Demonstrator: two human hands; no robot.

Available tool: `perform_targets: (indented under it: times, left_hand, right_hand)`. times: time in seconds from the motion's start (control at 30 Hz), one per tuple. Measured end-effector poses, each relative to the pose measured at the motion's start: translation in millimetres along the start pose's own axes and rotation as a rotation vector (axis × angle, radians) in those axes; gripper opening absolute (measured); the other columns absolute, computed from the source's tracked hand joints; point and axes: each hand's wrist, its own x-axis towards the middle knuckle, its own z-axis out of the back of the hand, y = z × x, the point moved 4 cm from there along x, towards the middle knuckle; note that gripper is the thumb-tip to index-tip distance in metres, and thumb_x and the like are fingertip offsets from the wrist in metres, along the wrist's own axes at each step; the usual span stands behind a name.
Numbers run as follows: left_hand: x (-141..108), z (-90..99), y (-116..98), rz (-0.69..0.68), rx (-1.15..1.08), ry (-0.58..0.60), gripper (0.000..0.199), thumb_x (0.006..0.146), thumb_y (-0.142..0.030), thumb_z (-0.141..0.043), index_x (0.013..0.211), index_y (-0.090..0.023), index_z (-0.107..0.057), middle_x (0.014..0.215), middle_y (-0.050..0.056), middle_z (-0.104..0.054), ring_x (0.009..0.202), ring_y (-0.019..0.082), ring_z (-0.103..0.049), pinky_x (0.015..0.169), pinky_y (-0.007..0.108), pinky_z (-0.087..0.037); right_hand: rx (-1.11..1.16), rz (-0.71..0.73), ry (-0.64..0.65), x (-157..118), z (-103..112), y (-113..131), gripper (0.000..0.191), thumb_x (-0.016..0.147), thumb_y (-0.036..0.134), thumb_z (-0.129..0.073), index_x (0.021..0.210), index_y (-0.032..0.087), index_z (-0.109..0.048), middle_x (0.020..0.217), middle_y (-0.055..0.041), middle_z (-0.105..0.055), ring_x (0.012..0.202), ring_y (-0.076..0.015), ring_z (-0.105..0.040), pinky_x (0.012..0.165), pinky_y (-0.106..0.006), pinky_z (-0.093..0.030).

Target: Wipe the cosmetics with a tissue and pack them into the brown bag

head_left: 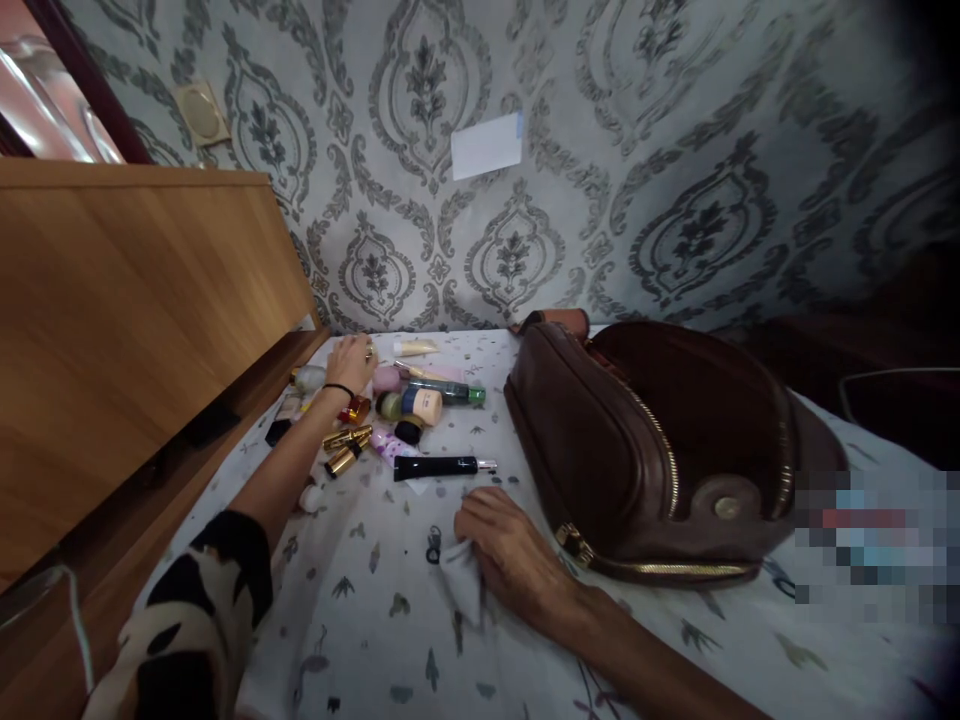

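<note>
The left hand (352, 362) reaches down among small cosmetics, its fingertips hidden, so whether they are apart or clamped on something I cannot tell. Just beside it at four o'clock sits a rounded pink jar (386, 380); at nine, a pale, rounded bottle (309, 378); at six, a red-amber bottle with a gold cap (356, 408). These look small, smooth and rigid, probably light but slippery, and any glass would be fragile; the sides below the caps should give the safest hold. The cream squeeze tube (415, 348) near three o'clock is likely soft, best lifted by its cap or flat end. The right hand (502, 540) lies curled, fingers close together, with a limp pale-grey cloth (461, 585) under it at eight o'clock; whether it is pinched I cannot tell. Towards ten or eleven lies a slim glossy black tube (435, 468), likely stiff and easy to roll, best taken mid-barrel. At two o'clock stands a dark-brown leather-look bag (600, 500) with gold zips, probably bulky yet supple, steadiest by its sides. All rest on a white leaf-printed sheet (375, 640).
</note>
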Motion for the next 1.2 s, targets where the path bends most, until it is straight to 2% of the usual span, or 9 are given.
perform_targets:
  times: [0.23, 0.43, 0.57, 0.7, 0.8, 0.9, 1.03, 1.1, 1.2]
  left_hand:
    - [58, -30.9, 35, 0.252, 0.028, 0.162, 0.055, 0.084, -0.046, -0.066, 0.131, -0.018, -0.055, 0.13, 0.017, -0.06, 0.122, 0.037, -0.055, 0.097, 0.048, -0.046]
    - [73, -57.8, 41, 0.314, -0.034, 0.213, 0.041, 0.093, -0.04, -0.061, 0.127, -0.017, -0.057, 0.13, 0.011, -0.059, 0.113, 0.026, -0.061, 0.095, 0.049, -0.051]
    - [72, -56.4, 41, 0.349, -0.113, 0.164, 0.036, 0.089, -0.035, -0.066, 0.12, -0.017, -0.061, 0.126, 0.011, -0.062, 0.117, 0.028, -0.059, 0.097, 0.049, -0.049]
    - [63, -33.7, 38, 0.355, -0.271, 0.034, 0.037, 0.077, -0.031, -0.071, 0.11, -0.017, -0.064, 0.121, 0.015, -0.066, 0.127, 0.038, -0.052, 0.101, 0.047, -0.042]
    - [47, -9.1, 27, 0.318, -0.454, -0.052, 0.04, 0.075, -0.032, -0.066, 0.112, -0.017, -0.062, 0.121, 0.013, -0.066, 0.126, 0.035, -0.053, 0.098, 0.043, -0.044]
    - [16, 10.9, 7, 0.267, -0.697, -0.04, 0.044, 0.076, -0.039, -0.059, 0.114, -0.017, -0.06, 0.109, 0.009, -0.068, 0.105, 0.027, -0.063, 0.079, 0.035, -0.053]
    - [-52, 20.9, -37, 0.179, -1.049, 0.202, 0.044, 0.073, -0.05, -0.058, 0.102, -0.017, -0.063, 0.09, 0.005, -0.067, 0.07, 0.017, -0.063, 0.057, 0.027, -0.052]
    - [-90, 21.0, -62, 0.155, -1.166, 0.347, 0.044, 0.069, -0.048, -0.065, 0.098, -0.016, -0.064, 0.086, 0.006, -0.066, 0.066, 0.016, -0.06, 0.051, 0.026, -0.05]
    - [-137, 16.5, -95, 0.131, -1.295, 0.553, 0.041, 0.069, -0.045, -0.073, 0.099, -0.018, -0.065, 0.083, 0.003, -0.063, 0.067, 0.015, -0.059, 0.05, 0.023, -0.048]
  right_hand:
    - [0.112, 0.048, -0.045, 1, 8, 5, 0.022, 0.08, 0.0, -0.042, 0.079, 0.019, -0.054, 0.074, -0.0034, -0.059, 0.077, -0.0193, -0.051, 0.076, -0.034, -0.042]
    - [0.199, 0.008, -0.043, 1, 20, 10, 0.021, 0.091, 0.016, -0.046, 0.108, 0.016, -0.059, 0.087, -0.0058, -0.063, 0.088, -0.0213, -0.054, 0.09, -0.041, -0.043]
    - [0.232, -0.04, -0.087, 0, 22, 5, 0.028, 0.096, 0.032, -0.049, 0.117, 0.015, -0.057, 0.097, -0.0094, -0.064, 0.093, -0.0236, -0.055, 0.089, -0.042, -0.047]
    - [0.238, -0.132, -0.135, 0, 22, -1, 0.026, 0.098, 0.029, -0.049, 0.12, 0.019, -0.057, 0.096, -0.0078, -0.065, 0.093, -0.0231, -0.057, 0.086, -0.04, -0.049]
    - [0.258, -0.199, -0.179, -1, 23, -3, 0.025, 0.096, 0.025, -0.051, 0.12, 0.021, -0.056, 0.099, -0.0073, -0.066, 0.097, -0.0228, -0.059, 0.087, -0.039, -0.051]
    - [0.27, -0.218, -0.21, -3, 22, -5, 0.029, 0.096, 0.026, -0.053, 0.124, 0.022, -0.053, 0.106, -0.0084, -0.064, 0.1, -0.0224, -0.061, 0.09, -0.039, -0.052]
    - [0.284, -0.244, -0.264, -4, 17, -10, 0.055, 0.094, 0.03, -0.057, 0.143, 0.022, -0.036, 0.121, -0.0126, -0.057, 0.112, -0.0236, -0.059, 0.096, -0.041, -0.053]
    - [0.316, -0.27, -0.294, -4, 15, -14, 0.068, 0.091, 0.033, -0.062, 0.148, 0.021, -0.028, 0.13, -0.0154, -0.051, 0.117, -0.0251, -0.058, 0.096, -0.043, -0.053]
    - [0.39, -0.305, -0.336, -3, 13, -18, 0.075, 0.085, 0.037, -0.068, 0.147, 0.018, -0.03, 0.137, -0.0177, -0.048, 0.123, -0.0273, -0.055, 0.101, -0.045, -0.05]
